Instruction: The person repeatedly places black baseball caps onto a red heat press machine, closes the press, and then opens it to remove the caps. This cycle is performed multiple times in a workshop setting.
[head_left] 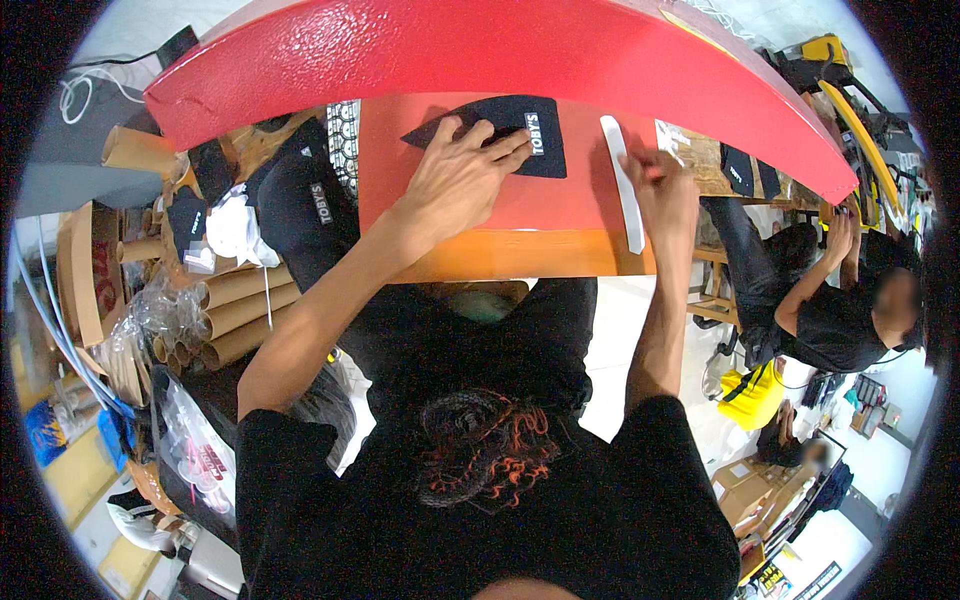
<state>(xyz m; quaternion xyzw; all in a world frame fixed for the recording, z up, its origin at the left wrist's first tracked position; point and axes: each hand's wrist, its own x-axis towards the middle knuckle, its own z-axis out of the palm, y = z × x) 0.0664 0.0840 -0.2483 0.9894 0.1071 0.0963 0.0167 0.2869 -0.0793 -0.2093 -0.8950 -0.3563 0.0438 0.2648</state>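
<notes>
A black fabric piece [548, 105] with a pointed left end and a white printed label lies flat on the red table top [590, 205]. My left hand [462, 175] rests on it with fingers spread, the fingertips pressing near the label. To the right, my right hand [665, 190] hovers beside a long white strip [623, 185], its fingers pinched together and slightly blurred. A small red thing [653, 173] shows between those fingers; its kind is unclear. The white strip lies upright in the view, apart from the fabric.
A thick red panel [420, 50] arches over the table's far side. More black fabric pieces [305, 190] and cardboard tubes [245, 315] sit at left. At right, a person in black [850, 310] works near a yellow bag [752, 398].
</notes>
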